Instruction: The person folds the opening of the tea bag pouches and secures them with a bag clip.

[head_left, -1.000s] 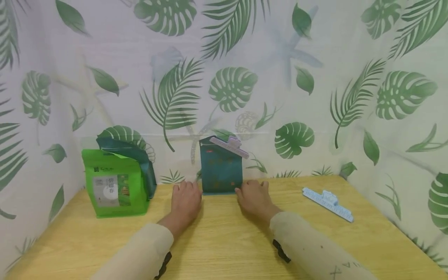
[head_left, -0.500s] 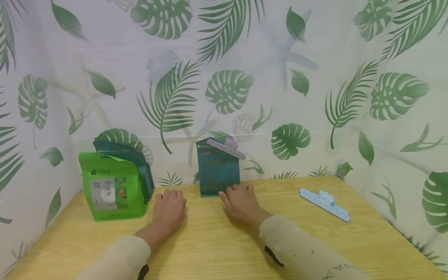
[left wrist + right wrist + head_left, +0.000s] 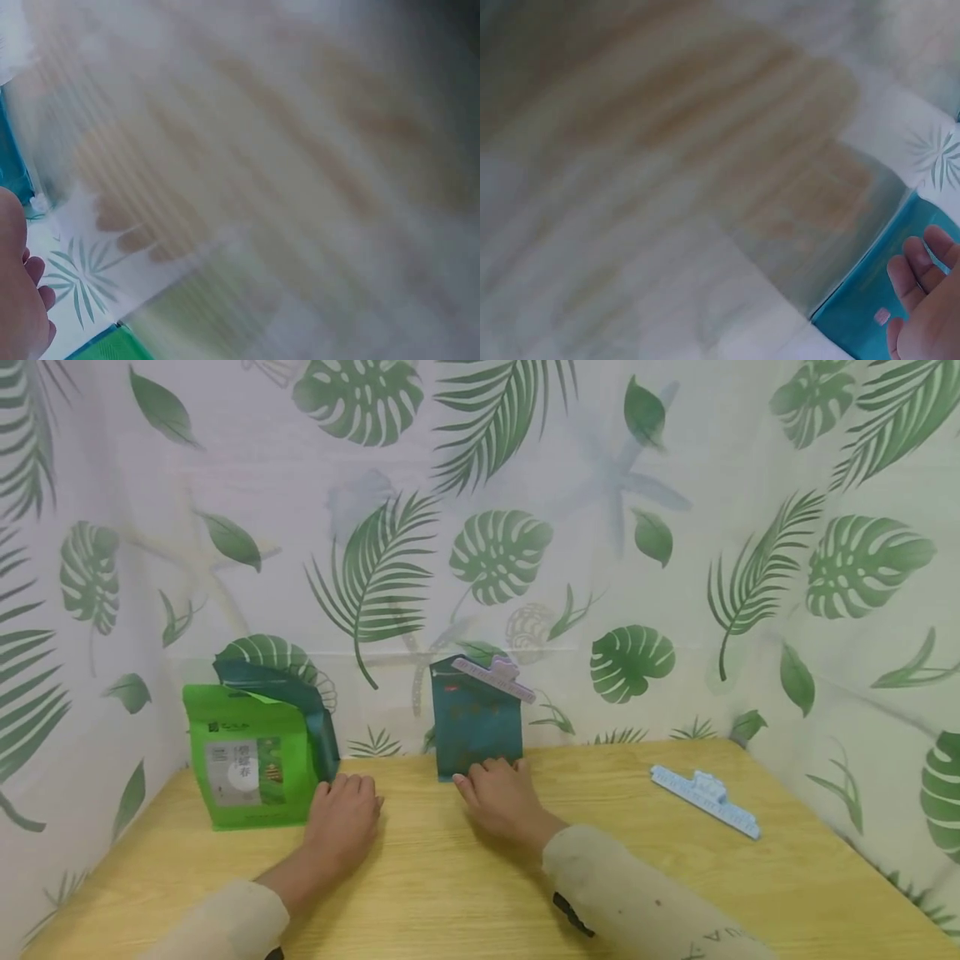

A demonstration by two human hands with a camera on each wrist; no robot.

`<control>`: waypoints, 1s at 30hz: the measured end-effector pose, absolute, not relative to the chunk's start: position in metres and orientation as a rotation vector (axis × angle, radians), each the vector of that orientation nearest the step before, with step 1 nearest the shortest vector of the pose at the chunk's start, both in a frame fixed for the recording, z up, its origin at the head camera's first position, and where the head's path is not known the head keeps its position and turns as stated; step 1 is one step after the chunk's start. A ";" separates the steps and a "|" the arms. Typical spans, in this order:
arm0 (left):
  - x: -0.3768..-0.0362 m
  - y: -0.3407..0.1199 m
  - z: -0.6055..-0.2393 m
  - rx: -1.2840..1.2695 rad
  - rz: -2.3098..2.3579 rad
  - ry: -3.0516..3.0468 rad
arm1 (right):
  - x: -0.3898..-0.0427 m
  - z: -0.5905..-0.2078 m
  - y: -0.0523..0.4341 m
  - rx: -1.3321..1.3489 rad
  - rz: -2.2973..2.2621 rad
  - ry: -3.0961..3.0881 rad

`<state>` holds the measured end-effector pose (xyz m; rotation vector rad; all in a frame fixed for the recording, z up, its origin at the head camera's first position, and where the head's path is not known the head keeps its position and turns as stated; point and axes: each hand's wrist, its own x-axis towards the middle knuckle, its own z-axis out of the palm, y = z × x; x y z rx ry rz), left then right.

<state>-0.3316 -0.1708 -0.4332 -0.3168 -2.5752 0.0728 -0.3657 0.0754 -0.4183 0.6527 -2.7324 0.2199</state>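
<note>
A teal pouch (image 3: 477, 727) stands upright at the back middle of the table, a lilac bag clip (image 3: 495, 677) slanting across its top corner. My right hand (image 3: 501, 795) is in front of the pouch's lower edge, overlapping it in the head view. In the right wrist view its fingers (image 3: 909, 281) are loosely bent before the teal surface, holding nothing. My left hand (image 3: 345, 818) is low over the table, its fingers overlapping the right side of a bright green tea pouch (image 3: 251, 752). Nothing shows in that hand. Another dark teal pouch (image 3: 327, 727) stands partly hidden behind the green one.
A light blue bag clip (image 3: 705, 800) lies on the right part of the wooden table (image 3: 427, 893). Behind the table hangs a white sheet (image 3: 570, 468) printed with green leaves, which also covers both sides. Blurred material fills most of both wrist views.
My left hand has moved left and nearer, from beside the middle teal pouch to the green pouch. My right hand has shifted left, from that teal pouch's right side to its front.
</note>
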 end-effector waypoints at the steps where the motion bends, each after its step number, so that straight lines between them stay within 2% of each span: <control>1: -0.331 -0.173 -0.433 -0.322 0.075 -2.564 | -0.365 -0.418 0.073 0.658 0.213 -2.735; 30: -0.295 -0.255 -0.420 -0.269 -0.022 -2.527 | -0.343 -0.416 -0.030 0.864 0.280 -2.780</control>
